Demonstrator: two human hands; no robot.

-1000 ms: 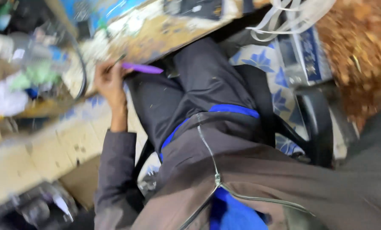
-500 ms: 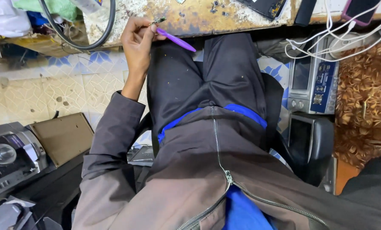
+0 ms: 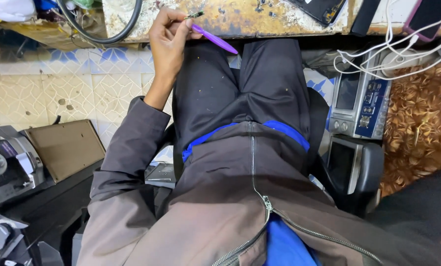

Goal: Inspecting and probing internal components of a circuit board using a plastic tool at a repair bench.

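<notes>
Purple plastic marks the handle of a slim tool [image 3: 214, 39], pinched between the thumb and fingers of the left hand [image 3: 168, 42], which is closed firmly around it. The dark metal tip [image 3: 195, 15] points up onto the edge of the counter [image 3: 260, 22], a worn, rust-yellow surface. Half a second earlier the handle lay at much the same slant and the hand sat at the same counter edge; a second earlier the view was swung and blurred, so the main change is that the head has settled and looks straight down. That steadiness suggests the tool work at the counter edge is in progress rather than finished. The right hand is not in view. Outward lie black trousers [image 3: 240, 83], a grey-brown zipped jacket [image 3: 220, 207], a looped black cable [image 3: 102, 32], white leads [image 3: 378, 54], stacked electronic units [image 3: 361, 98] and a tiled floor [image 3: 57, 88].
</notes>
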